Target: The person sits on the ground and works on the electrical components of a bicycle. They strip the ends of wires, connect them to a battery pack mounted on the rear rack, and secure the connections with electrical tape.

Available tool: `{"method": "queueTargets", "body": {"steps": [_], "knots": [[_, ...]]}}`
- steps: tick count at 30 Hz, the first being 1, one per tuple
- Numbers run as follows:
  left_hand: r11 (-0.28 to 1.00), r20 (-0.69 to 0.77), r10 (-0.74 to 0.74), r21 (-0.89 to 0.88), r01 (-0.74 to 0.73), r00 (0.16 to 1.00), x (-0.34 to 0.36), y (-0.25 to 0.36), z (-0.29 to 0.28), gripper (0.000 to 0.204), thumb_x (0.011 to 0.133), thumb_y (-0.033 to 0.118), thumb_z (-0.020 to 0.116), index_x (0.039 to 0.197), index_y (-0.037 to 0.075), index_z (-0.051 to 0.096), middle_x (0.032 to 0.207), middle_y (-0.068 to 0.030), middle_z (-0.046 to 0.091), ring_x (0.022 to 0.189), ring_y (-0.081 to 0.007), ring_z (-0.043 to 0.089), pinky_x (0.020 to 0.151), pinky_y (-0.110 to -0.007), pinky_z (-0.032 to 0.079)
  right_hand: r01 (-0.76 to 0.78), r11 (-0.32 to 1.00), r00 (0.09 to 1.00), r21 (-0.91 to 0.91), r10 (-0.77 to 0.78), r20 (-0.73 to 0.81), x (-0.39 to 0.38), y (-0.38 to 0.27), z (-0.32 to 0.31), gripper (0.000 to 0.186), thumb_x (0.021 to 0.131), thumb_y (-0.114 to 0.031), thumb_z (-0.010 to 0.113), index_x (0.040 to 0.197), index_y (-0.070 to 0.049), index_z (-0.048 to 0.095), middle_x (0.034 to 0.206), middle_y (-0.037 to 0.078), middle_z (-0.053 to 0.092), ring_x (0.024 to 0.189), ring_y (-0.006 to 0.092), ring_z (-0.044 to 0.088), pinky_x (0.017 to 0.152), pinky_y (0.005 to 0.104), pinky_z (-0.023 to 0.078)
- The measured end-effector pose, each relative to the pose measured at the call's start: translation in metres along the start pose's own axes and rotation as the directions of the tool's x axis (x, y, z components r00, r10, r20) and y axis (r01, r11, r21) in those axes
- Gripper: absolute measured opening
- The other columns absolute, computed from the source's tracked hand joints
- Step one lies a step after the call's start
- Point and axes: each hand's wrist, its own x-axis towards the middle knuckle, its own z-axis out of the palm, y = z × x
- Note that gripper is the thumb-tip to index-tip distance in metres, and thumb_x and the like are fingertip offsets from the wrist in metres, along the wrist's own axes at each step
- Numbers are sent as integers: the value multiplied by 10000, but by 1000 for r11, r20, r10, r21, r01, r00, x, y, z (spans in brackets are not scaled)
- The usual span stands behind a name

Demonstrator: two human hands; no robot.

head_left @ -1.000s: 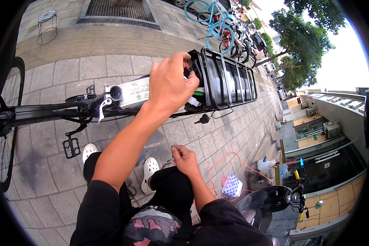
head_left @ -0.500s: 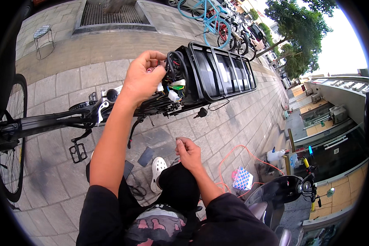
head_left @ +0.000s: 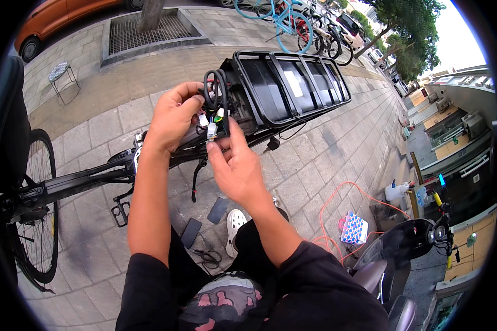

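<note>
My left hand [head_left: 174, 118] pinches at the bundled black cables and small coloured wires [head_left: 217, 88] at the front of the rear rack [head_left: 259, 116], which carries a black battery case [head_left: 265, 83]. My right hand [head_left: 237, 168] is closed at a white plastic connector [head_left: 212, 130], thumb at its lower end, index finger beside the cable. Green, yellow and white connectors lie between my hands, partly hidden by fingers. The bicycle's black frame [head_left: 55, 187] stretches left to a wheel. A small dark key-like item [head_left: 273, 143] hangs below the rack.
Two dark flat rectangles [head_left: 191, 233] and coiled black cable [head_left: 207, 256] lie by my feet. An orange hose or cord [head_left: 337, 193], blue-dotted box [head_left: 354, 228] and scooter [head_left: 397, 243] are at right. A stool [head_left: 59, 71], orange car [head_left: 61, 19], tree planter [head_left: 154, 47] and parked bicycles [head_left: 292, 33] stand beyond.
My right hand has risen from my knee to the connectors. My left hand has shifted left and down from over the cable bundle, uncovering wires and connectors.
</note>
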Motion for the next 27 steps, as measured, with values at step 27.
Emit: {"method": "queueTargets", "body": {"steps": [27], "knots": [[968, -117, 149, 219, -121, 982, -21, 17, -11, 249, 1012, 2, 655, 1259, -1, 684, 1147, -55, 724, 992, -102, 651, 825, -258, 501, 265, 946, 958, -187, -279, -57, 2, 36, 39, 715, 1015, -144, 686, 1635, 14, 367, 916, 186, 771, 728, 393, 749, 679, 482, 588]]}}
